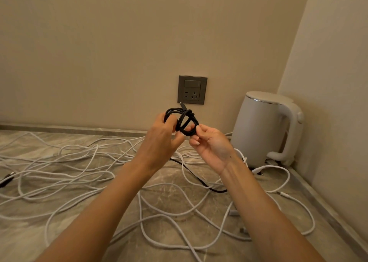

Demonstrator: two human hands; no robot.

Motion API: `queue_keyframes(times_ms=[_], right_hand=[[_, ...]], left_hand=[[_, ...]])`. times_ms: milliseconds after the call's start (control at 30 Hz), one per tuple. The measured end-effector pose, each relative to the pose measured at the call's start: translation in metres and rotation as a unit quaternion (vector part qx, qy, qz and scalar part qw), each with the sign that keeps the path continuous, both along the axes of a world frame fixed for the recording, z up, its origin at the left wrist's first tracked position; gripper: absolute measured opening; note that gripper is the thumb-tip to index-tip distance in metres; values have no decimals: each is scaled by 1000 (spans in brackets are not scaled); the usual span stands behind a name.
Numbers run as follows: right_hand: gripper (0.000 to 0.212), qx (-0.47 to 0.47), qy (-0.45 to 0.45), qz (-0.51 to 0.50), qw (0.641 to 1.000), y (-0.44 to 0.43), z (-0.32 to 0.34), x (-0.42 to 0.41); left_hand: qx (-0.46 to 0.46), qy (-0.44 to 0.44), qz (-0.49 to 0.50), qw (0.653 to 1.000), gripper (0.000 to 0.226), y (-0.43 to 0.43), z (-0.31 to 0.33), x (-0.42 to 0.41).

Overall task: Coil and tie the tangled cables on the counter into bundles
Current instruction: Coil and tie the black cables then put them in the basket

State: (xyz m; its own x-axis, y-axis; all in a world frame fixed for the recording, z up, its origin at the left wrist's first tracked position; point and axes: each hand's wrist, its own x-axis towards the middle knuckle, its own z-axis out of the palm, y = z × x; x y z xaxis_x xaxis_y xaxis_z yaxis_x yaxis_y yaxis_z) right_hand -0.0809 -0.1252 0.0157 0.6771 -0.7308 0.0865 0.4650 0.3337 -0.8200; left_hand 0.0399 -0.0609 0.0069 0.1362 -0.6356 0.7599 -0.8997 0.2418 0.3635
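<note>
Both my hands hold a small coil of black cable [184,120] up in the air in front of the wall. My left hand [162,137] grips the coil's left side. My right hand [211,144] pinches its lower right loop between thumb and fingers. One end of the black cable is wrapped across the coil, and its plug tip sticks up at the top. Below, several white cables [83,172] lie tangled over the marble counter [179,184]. Another black cable [199,179] runs among them beneath my right wrist.
A white electric kettle [264,128] stands in the right corner. A grey wall socket [192,89] sits just behind the coil. A dark plug end [7,179] lies at the far left edge. White connector ends [234,212] rest on the counter to the right.
</note>
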Motion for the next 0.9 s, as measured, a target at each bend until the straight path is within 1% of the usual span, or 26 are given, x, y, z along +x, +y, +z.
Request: queue_keyframes(times_ms=[167, 267, 300, 333, 400, 433, 467, 500, 533, 567, 600, 633, 833, 900], right_hand=[[26, 11, -2, 6, 1000, 0, 3, -3], [25, 0, -4, 5, 1000, -2, 3, -5], [25, -2, -5, 5, 1000, -3, 2, -5], [24, -2, -5, 3, 1000, -4, 2, -6], [24, -1, 1, -2, 1000, -7, 1, -8], [25, -5, 5, -4, 1000, -7, 0, -8], [27, -15, 13, -6, 1000, -8, 0, -9], [27, -33, 26, -11, 999, -9, 0, -9], [28, -58, 46, -17, 997, -9, 0, -9], [28, -86, 67, -26, 994, -9, 0, -8], [28, -112, 87, -35, 989, -9, 0, -8], [29, -131, 102, -43, 985, -9, 0, -8], [30, -186, 161, -62, 967, -8, 0, -7], [32, -192, 163, -64, 966, -9, -2, -6]], left_hand=[[2, -43, -13, 999, 12, 1, 0, 2], [8, -38, -13, 999, 8, 1, -1, 6], [3, -15, -14, 1000, 7, 1, 0, 8], [3, 35, -16, 999, 7, 3, 3, 9], [18, 185, -43, 982, 12, 7, 13, 8], [29, 232, -53, 971, 20, 8, 17, 9], [49, 232, -50, 970, 31, 9, 20, 10], [80, 192, -43, 977, 39, 10, 22, 11], [110, 131, -34, 985, 40, 10, 21, 11], [129, 72, -27, 989, 35, 9, 20, 12], [143, 32, -20, 989, 28, 8, 19, 13], [152, 11, -18, 988, 23, 8, 18, 15], [175, -24, 0, 984, 25, 6, 17, 21], [191, -27, -5, 981, 24, 6, 15, 20]])
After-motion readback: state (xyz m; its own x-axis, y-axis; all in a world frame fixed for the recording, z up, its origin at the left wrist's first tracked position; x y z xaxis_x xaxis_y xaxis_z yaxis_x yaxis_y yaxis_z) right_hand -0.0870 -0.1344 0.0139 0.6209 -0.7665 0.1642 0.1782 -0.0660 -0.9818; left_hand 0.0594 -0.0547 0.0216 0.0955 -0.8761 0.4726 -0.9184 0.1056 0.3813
